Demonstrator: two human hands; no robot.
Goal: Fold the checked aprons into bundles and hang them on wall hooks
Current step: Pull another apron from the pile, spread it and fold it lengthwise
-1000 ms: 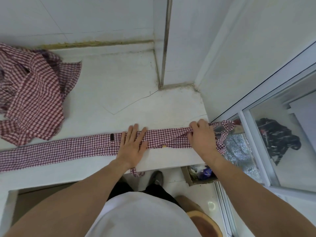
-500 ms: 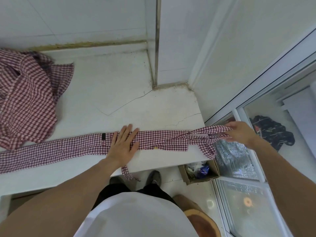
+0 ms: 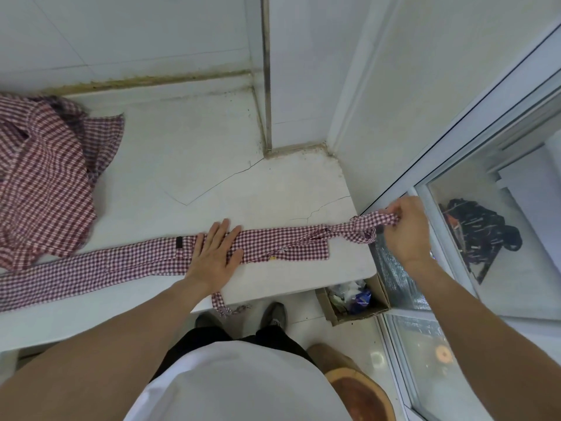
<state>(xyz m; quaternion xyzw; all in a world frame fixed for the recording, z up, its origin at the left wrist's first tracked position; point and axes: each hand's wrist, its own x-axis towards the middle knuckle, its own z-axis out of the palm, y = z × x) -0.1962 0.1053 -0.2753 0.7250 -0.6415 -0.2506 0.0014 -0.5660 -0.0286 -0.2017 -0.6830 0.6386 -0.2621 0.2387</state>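
Observation:
A red-and-white checked apron (image 3: 127, 262), folded into a long narrow strip, lies along the front of the white counter (image 3: 197, 165). My left hand (image 3: 215, 253) presses flat on the strip near its middle, fingers straight. My right hand (image 3: 405, 229) pinches the apron's strap (image 3: 364, 227) and holds it taut past the counter's right edge. Another strap end (image 3: 224, 305) dangles over the front edge. A second checked apron (image 3: 45, 177) lies crumpled at the counter's back left.
White walls and a corner pillar (image 3: 303, 71) close the counter's back and right. A glass sliding door (image 3: 485, 238) stands at the right. On the floor below sit a cardboard box of rubbish (image 3: 353, 299) and a round wooden block (image 3: 358, 393).
My right hand let go of the strip's right end on the counter, moved right past the edge and pulled the strap out straight. My left hand stayed pressed on the strip.

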